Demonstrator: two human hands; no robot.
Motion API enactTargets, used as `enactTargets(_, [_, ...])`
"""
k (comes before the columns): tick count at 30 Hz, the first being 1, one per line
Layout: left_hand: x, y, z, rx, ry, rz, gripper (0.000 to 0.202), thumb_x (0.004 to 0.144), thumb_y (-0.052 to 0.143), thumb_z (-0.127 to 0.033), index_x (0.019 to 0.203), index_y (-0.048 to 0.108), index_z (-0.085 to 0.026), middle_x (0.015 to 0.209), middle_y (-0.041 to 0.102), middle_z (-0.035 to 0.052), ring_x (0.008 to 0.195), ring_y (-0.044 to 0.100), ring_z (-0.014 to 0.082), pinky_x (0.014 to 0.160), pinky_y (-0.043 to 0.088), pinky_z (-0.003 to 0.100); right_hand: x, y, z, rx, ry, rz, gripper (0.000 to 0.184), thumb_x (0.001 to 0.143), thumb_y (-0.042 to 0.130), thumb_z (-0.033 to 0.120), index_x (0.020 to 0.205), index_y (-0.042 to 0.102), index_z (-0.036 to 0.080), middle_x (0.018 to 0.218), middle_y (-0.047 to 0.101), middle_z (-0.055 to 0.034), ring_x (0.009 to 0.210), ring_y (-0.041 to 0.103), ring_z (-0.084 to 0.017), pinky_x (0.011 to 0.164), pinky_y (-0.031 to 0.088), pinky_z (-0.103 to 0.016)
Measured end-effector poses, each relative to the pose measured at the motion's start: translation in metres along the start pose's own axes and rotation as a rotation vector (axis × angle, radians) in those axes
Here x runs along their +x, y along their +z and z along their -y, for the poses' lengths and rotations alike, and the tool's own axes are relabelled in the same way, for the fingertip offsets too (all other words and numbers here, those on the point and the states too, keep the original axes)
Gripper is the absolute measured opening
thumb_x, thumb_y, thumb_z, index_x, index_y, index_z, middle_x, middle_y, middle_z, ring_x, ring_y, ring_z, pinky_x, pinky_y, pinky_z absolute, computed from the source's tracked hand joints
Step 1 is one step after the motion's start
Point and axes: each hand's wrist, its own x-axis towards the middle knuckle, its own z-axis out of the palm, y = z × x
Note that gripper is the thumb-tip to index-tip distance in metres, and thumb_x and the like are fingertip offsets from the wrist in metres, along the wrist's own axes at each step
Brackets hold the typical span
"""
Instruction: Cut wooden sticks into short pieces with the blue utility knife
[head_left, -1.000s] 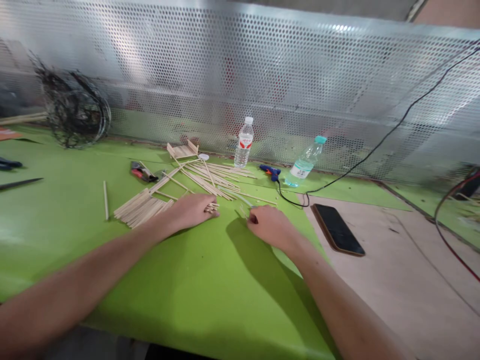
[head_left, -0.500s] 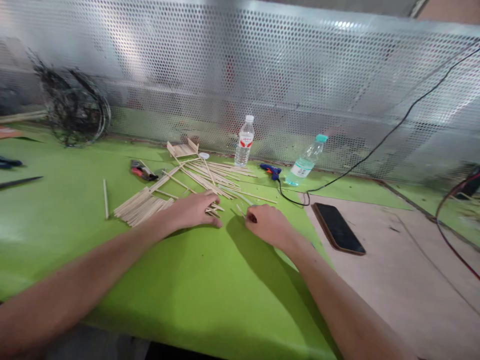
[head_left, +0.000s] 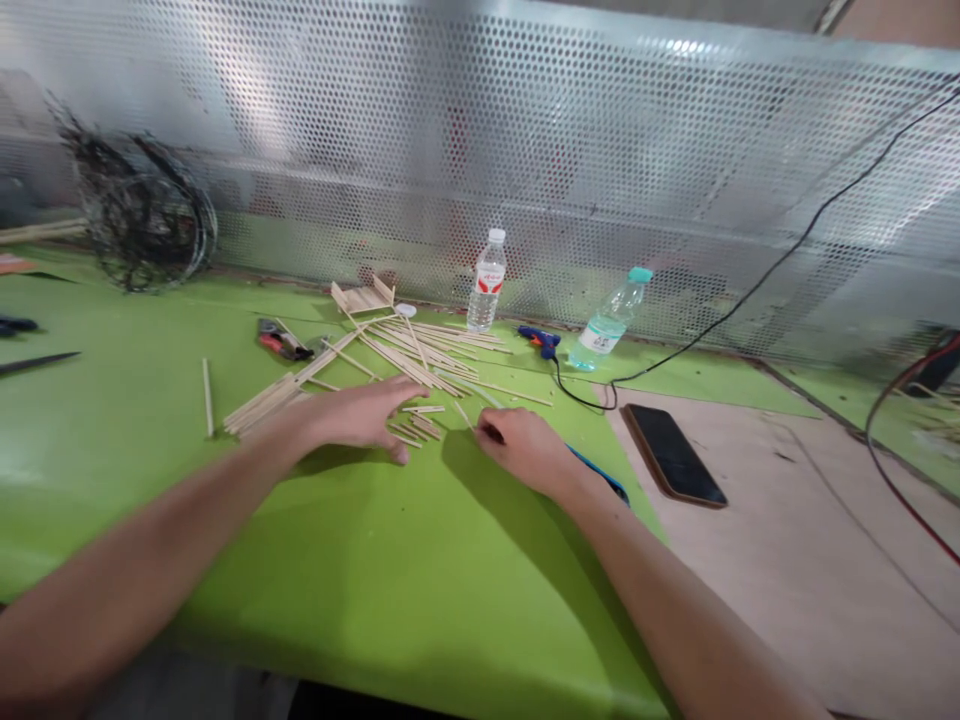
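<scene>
My left hand (head_left: 352, 415) hovers low over the green table (head_left: 360, 560) with its fingers stretched out and apart, just left of a few short cut wooden sticks (head_left: 420, 425). My right hand (head_left: 525, 450) rests on the table with its fingers curled, pinching a thin stick (head_left: 466, 416) that points up and left. A bundle of long wooden sticks (head_left: 259, 400) lies behind my left hand, and a loose spread of long sticks (head_left: 420, 355) lies beyond both hands. A blue-edged thing (head_left: 600, 475) peeks out behind my right wrist.
A small stick-built frame (head_left: 364, 297), red-handled pliers (head_left: 281, 342), two water bottles (head_left: 485, 280) (head_left: 609, 320), and a blue glue gun (head_left: 541, 341) with a black cord stand further back. A dark phone (head_left: 671, 455) lies on the brown surface at right. Perforated metal wall behind; wire coil (head_left: 142, 220) far left.
My left hand lifted off the short sticks, opened its fingers and drew back to the left, uncovering the cut pieces. My right hand shifted slightly left, still pinching the stick.
</scene>
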Motion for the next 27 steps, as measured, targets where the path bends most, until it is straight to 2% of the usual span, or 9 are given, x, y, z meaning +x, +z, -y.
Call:
enactTargets(2, [-0.003,-0.008,0.003,-0.028,-0.037,0.009,0.086,0.067,0.087,-0.036,0.145,0.052,-0.036,0.141,0.061,0.0086,0.113,0.065,0.0336,0.088,0.050,0.039,0.000,0.000,-0.001,0.015,-0.012,-0.007,0.022,0.097,0.049,0.030,0.083,0.064,0.021,0.079,0.068,-0.0027,0.065,0.055,-0.014,0.060,0.029,-0.026])
enactTargets(4, [-0.005,-0.012,0.007,-0.055,-0.077,0.004,0.070,0.070,0.083,-0.029,0.137,0.062,-0.033,0.123,0.071,0.0079,0.103,0.069,0.0302,0.083,0.051,0.037,0.000,0.000,-0.002,0.027,-0.022,-0.013,0.022,0.096,0.050,0.030,0.082,0.064,0.021,0.078,0.068,-0.0026,0.065,0.054,-0.014,0.061,0.029,-0.026])
enactTargets(8, [0.000,-0.012,0.010,-0.127,-0.078,0.003,0.052,0.075,0.077,-0.028,0.127,0.069,-0.027,0.109,0.075,0.0074,0.088,0.071,0.0247,0.075,0.051,0.033,0.001,0.001,-0.004,0.055,-0.027,-0.026,0.021,0.096,0.050,0.029,0.081,0.063,0.021,0.078,0.067,-0.0023,0.065,0.054,-0.014,0.061,0.030,-0.026])
enactTargets(14, [0.008,-0.003,0.002,-0.121,0.002,0.053,0.059,0.080,0.075,-0.036,0.136,0.061,-0.025,0.099,0.075,0.0058,0.085,0.069,0.0221,0.074,0.047,0.030,0.002,0.001,-0.004,0.097,-0.017,-0.065,0.020,0.099,0.047,0.030,0.090,0.062,0.021,0.083,0.069,-0.0033,0.070,0.058,-0.015,0.063,0.032,-0.026])
enactTargets(19, [0.004,-0.004,-0.007,-0.108,0.017,0.092,0.066,0.083,0.070,-0.031,0.146,0.051,-0.026,0.097,0.074,0.0040,0.083,0.068,0.0201,0.073,0.045,0.029,0.002,-0.002,-0.004,0.119,-0.060,-0.067,0.019,0.102,0.045,0.029,0.097,0.062,0.021,0.089,0.071,-0.0039,0.074,0.061,-0.016,0.064,0.034,-0.025])
enactTargets(23, [-0.001,-0.012,0.004,-0.150,-0.035,0.132,0.071,0.081,0.068,-0.022,0.148,0.047,-0.032,0.108,0.073,0.0051,0.090,0.068,0.0214,0.075,0.046,0.030,0.000,-0.002,0.003,0.130,-0.155,-0.029,0.016,0.101,0.047,0.023,0.096,0.063,0.021,0.092,0.071,-0.0027,0.080,0.062,-0.016,0.068,0.036,-0.025])
enactTargets(27, [-0.001,-0.019,0.013,-0.167,-0.097,0.104,0.068,0.079,0.065,-0.017,0.145,0.051,-0.028,0.110,0.073,0.0071,0.094,0.067,0.0226,0.078,0.048,0.032,-0.005,0.000,0.015,0.130,-0.264,0.002,0.015,0.098,0.050,0.015,0.094,0.063,0.021,0.092,0.071,-0.0011,0.081,0.062,-0.015,0.071,0.037,-0.025])
